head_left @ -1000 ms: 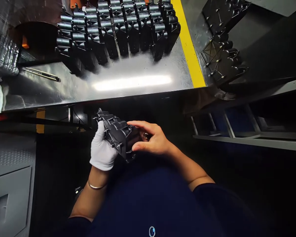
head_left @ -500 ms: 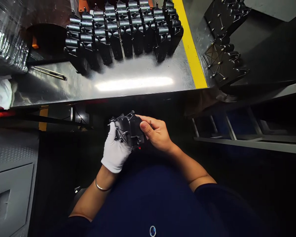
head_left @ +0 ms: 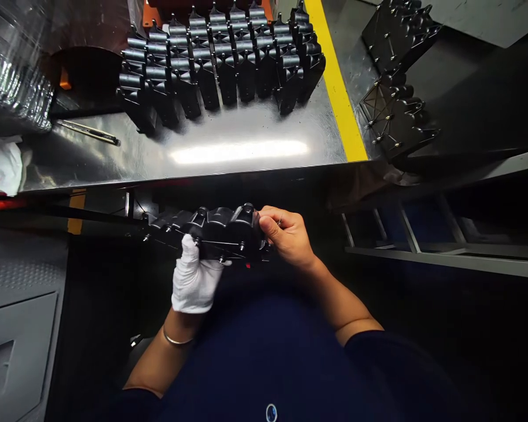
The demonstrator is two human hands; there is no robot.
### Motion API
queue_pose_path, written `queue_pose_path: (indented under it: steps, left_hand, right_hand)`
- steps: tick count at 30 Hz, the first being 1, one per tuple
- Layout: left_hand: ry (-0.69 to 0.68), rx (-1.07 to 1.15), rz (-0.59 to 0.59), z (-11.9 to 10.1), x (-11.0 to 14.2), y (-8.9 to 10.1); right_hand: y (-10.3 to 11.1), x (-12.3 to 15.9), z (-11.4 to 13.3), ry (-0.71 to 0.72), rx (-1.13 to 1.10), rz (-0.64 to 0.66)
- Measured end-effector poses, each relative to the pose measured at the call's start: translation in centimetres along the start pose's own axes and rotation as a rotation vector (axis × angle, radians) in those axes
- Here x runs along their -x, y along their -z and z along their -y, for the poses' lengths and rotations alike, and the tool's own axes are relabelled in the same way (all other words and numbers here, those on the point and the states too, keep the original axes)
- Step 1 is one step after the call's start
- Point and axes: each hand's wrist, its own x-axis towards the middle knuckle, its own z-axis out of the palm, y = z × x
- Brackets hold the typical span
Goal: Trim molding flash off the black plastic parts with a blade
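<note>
A black moulded part [head_left: 220, 228] with rounded humps and small metal-tipped studs lies lengthwise between my hands, in front of the table edge. My left hand [head_left: 196, 278], in a white glove, is closed around its lower side with the thumb over the face. At the part's right end my bare right hand [head_left: 290, 237] is closed, thumb pressed against the fingers; they touch that end. Whether a small object sits in that pinch is hidden. A tiny red spot [head_left: 248, 265] shows below the part's right end.
Rows of similar black parts [head_left: 220, 64] stand on the metal table [head_left: 202, 126]. More black parts [head_left: 391, 117] lie right of the yellow stripe [head_left: 337, 88]. A pen [head_left: 88, 132], clear plastic trays [head_left: 17, 88] and a white cloth [head_left: 2, 164] are at left. A metal frame [head_left: 444, 258] stands at right.
The black part has turned from being end-on to me to lying lengthwise, its far end now to the left. My gloved hand has shifted along it; my right hand stays at the right end.
</note>
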Motion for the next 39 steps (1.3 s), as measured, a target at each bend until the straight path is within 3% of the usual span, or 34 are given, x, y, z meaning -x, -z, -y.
queue_pose_path:
  steps: [4,9,16,25,29,34,39]
  left_hand:
    - [-0.082,0.014,-0.014,-0.5,-0.1,0.0]
    - [-0.102,0.099,0.023,-0.9,-0.7,-0.4]
    - [-0.082,0.009,0.063,-0.7,-0.1,-0.3]
    - [-0.099,-0.153,-0.109,0.4,0.7,-0.1]
    - [-0.219,-0.243,-0.150,1.0,0.1,-0.3]
    - [-0.218,-0.367,-0.028,1.6,-0.9,0.0]
    - [0.172,-0.519,0.335,0.4,-1.3,-1.0]
  right_hand:
    - [0.4,0.2,-0.4,0.068,0.066,-0.012]
    - [0.0,1.2,-1.3,0.079,0.107,0.145]
    - [-0.5,1.6,-0.9,0.162,0.212,0.093]
    - [0.9,1.6,-0.2,0.023,0.209,0.034]
    - [1.8,1.7,-0.2,-0.075,0.233,0.021]
    - [2.4,1.5,-0.8,-0.136,0.203,0.018]
    - [4.1,0.0,-0.7,-0.133,0.032,-0.160]
